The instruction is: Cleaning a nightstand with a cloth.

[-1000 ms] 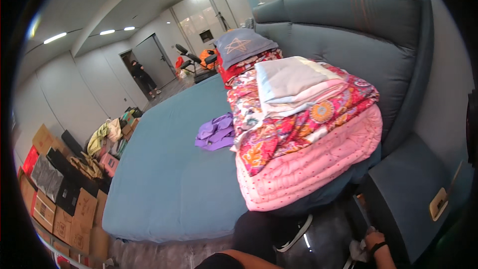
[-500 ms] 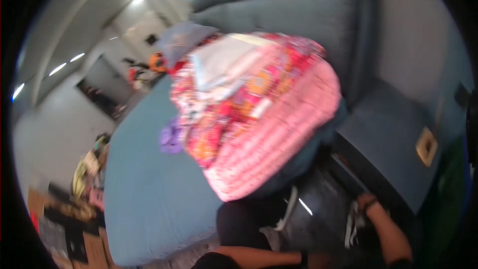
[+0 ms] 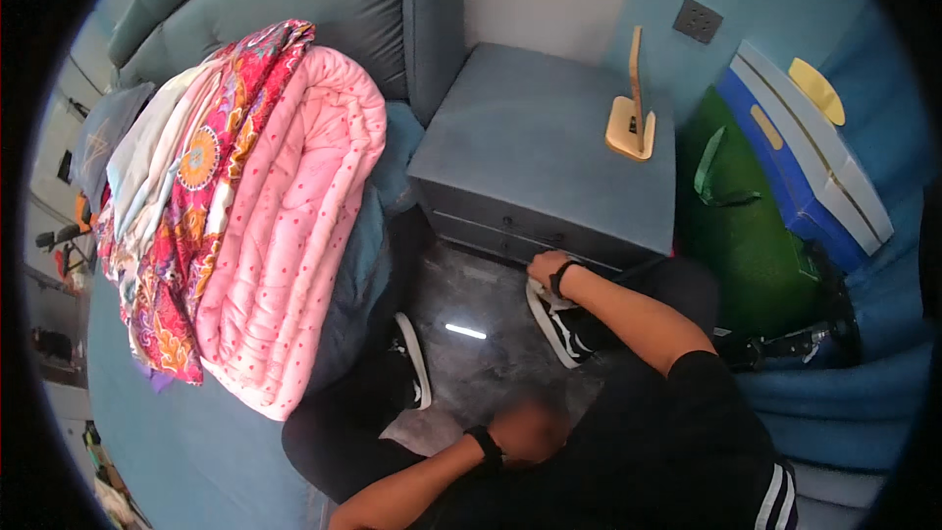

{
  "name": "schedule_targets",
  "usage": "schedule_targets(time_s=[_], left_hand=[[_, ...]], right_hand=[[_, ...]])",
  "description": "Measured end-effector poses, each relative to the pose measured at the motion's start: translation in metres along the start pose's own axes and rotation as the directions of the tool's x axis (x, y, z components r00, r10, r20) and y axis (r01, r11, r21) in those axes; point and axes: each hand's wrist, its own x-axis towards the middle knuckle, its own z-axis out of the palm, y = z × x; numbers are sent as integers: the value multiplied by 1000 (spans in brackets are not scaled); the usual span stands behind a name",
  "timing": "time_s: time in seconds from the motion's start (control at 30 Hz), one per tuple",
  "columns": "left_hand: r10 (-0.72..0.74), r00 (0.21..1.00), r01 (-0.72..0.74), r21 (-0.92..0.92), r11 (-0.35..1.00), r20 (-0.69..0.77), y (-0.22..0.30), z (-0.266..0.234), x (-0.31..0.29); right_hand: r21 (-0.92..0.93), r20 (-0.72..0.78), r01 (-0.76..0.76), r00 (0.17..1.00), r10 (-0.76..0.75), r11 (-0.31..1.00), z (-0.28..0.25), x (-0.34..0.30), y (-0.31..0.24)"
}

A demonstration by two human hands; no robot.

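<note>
My right hand (image 3: pixel 549 267), a dark band at its wrist, reaches down to the front of a grey-blue nightstand (image 3: pixel 549 118), beside its lower drawer. Its fingers are curled, and a pale, cloth-like patch (image 3: pixel 551 296) shows just beneath them, above my black-and-white shoe. What the fingers hold, if anything, cannot be made out. My left hand (image 3: pixel 530 430), also with a dark wristband, is low between my legs over the dark floor (image 3: pixel 471 285). Motion or closeness smears its fingers. Dark handles (image 3: pixel 530 231) mark the nightstand's drawers.
On the nightstand stands a small wooden holder (image 3: pixel 631 132). To its right are a green bag (image 3: pixel 736 236) and a blue-and-white box (image 3: pixel 805 162) by a blue curtain. At left, a folded pink quilt (image 3: pixel 294 206) and patterned bedding (image 3: pixel 196 177) lie on the bed (image 3: pixel 147 442).
My view has swung right and down toward the nightstand, so the bedding sits farther left. My right hand is still down by the nightstand and shoe. More of my left hand now shows.
</note>
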Motion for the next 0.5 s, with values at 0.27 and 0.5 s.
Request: schedule_targets(time_s=[0.27,0.5], left_hand=[[-74,994,84,115,990,-84,23,-18,-19],[-76,984,71,35,997,162,5,-7,-5]], right_hand=[[301,-780,495,619,-88,815,-178,-97,-20],[440,-666,17,677,313,898,-147,-145,99]])
